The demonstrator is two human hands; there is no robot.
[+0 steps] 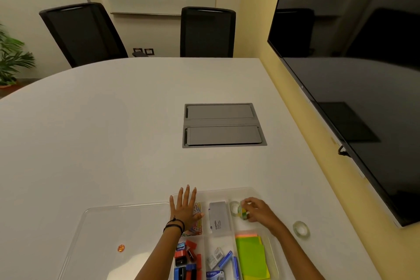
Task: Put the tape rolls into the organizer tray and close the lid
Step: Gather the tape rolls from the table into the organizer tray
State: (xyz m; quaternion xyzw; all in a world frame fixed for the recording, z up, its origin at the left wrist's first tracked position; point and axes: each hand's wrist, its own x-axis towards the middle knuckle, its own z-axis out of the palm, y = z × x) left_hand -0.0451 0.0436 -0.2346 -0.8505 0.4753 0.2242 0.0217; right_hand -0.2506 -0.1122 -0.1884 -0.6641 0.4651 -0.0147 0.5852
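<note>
The clear lid (109, 234) lies flat on the white table (102, 132), directly left of the organizer tray (227, 191), its right edge meeting the tray's left wall. An orange sticker (121, 248) marks the lid's lower part.

The left hand (184, 209) rests palm down over the tray's far left compartment, fingers extended and spread, gripping nothing. Its fingertips reach the tray's far rim; dark bands circle the wrist. Coloured paper clips (197, 223) show beneath the palm.

In the tray's far middle compartment lies a grey box (218, 217). In the far right compartment a clear tape roll (234, 207) rests flat, and the right hand (258, 211) curls its fingers around a yellow-green tape roll (243, 212), held just beside the clear one. The forearm crosses the tray's right wall.

A second clear tape roll (301, 229) stands on the table to the right of the tray, well apart from its wall.

Beyond the tray's far rim the table surface is bare up to the grey cable hatch (223, 125). The table edge runs close along the tray's right side.
</note>
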